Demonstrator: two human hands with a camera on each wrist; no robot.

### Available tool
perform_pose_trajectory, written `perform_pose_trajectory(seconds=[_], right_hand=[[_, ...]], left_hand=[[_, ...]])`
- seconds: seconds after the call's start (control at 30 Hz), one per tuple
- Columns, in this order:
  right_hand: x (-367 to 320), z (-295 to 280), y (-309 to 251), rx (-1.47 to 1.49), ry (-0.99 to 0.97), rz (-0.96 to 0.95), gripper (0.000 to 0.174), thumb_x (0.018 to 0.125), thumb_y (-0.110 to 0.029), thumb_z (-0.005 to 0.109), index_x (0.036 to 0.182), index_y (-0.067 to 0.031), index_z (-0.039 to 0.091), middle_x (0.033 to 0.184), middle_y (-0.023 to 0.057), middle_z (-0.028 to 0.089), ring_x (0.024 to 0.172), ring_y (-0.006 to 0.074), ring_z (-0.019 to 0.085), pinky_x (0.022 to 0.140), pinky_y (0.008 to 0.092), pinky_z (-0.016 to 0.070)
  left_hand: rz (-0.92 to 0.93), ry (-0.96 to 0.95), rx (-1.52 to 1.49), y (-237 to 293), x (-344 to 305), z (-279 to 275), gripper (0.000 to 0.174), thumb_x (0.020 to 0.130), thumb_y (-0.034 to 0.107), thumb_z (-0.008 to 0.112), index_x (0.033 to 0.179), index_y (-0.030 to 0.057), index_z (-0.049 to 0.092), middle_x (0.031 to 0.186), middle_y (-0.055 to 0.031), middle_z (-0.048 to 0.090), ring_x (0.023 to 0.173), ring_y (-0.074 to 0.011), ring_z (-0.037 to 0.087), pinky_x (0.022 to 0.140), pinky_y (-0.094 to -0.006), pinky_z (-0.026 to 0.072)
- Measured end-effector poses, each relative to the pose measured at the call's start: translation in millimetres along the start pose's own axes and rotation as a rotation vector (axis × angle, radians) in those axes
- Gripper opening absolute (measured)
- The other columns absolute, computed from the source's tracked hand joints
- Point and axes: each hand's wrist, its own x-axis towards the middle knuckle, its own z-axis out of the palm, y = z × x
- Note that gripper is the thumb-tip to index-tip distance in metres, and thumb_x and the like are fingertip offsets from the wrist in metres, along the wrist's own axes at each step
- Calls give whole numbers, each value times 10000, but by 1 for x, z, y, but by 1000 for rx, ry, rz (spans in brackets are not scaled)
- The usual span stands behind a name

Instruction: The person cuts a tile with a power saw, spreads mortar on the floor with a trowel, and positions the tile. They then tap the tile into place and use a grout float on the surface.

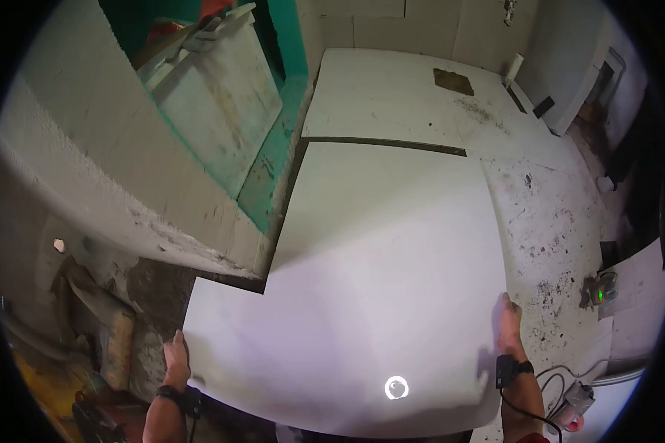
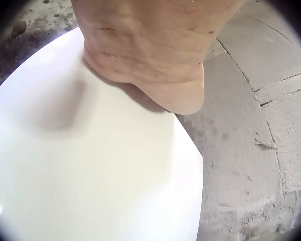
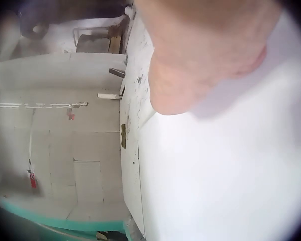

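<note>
A large white floor tile (image 1: 377, 251) with a notch cut from its left side spans the middle of the head view. My left hand (image 1: 176, 360) grips its left edge near the front, just below the notch. On the opposite edge my right hand (image 1: 510, 323) holds the tile, thumb pointing forward. Both hands' fingers are mostly hidden by the tile or the hands themselves. In the left wrist view the heel of the hand overlaps the tile's glossy face (image 2: 100, 170). The notch fits around the wall corner (image 1: 255, 269), with a dark gap along it.
Beyond a narrow dark gap lie other white tiles (image 1: 384, 96), one with a rectangular hole (image 1: 453, 82). A green-edged opening on the left holds a leaning white panel (image 1: 222, 96). Pipes (image 1: 118, 340) stand at lower left. A laser level (image 1: 600, 292) glows green at right, near a cable (image 1: 561, 371).
</note>
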Motion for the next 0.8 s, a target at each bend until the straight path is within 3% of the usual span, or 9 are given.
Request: perform_pose_trajectory(seconds=[0.1,0.27,0.37,0.6,0.7,0.8], right_hand=[[9,4,8,42,127,-32,450,955,-370,543,920,78,568,798,67,543,747,171,459,719,338,427],[3,10,-28,26,-43,-94,407,954,-350,531,828,37,546,765,47,505,711,162,419,671,353,405],[13,12,-35,-9,-79,-27,405,955,-342,525,795,29,532,750,36,498,704,160,414,658,346,397],[24,26,-56,-15,-60,-96,403,958,-327,516,781,35,513,734,49,479,710,162,396,659,350,384],[27,28,-57,-22,-59,-70,390,959,-320,516,791,32,515,743,54,482,723,165,393,664,361,384],[25,28,-59,-63,-83,-19,389,952,-343,527,913,41,577,802,33,492,791,166,409,749,340,384]], left_hand=[[6,-54,-124,0,-1,4,450,927,340,510,938,-93,632,846,-113,629,764,-201,546,708,-366,446],[-44,-15,-155,-11,8,10,393,922,317,519,911,-62,624,819,-89,613,743,-190,539,683,-361,441],[-76,-26,-189,3,3,17,376,919,310,527,903,-53,622,823,-80,613,725,-188,539,671,-360,443],[-61,-39,-229,-8,7,31,378,923,305,526,916,-57,634,848,-94,628,731,-193,565,677,-357,456],[-50,-51,-230,-4,4,34,383,923,305,527,918,-63,634,847,-93,630,729,-192,565,678,-354,456],[-45,-38,-218,-5,4,37,393,924,310,530,916,-70,634,843,-90,631,730,-191,568,682,-351,456]])
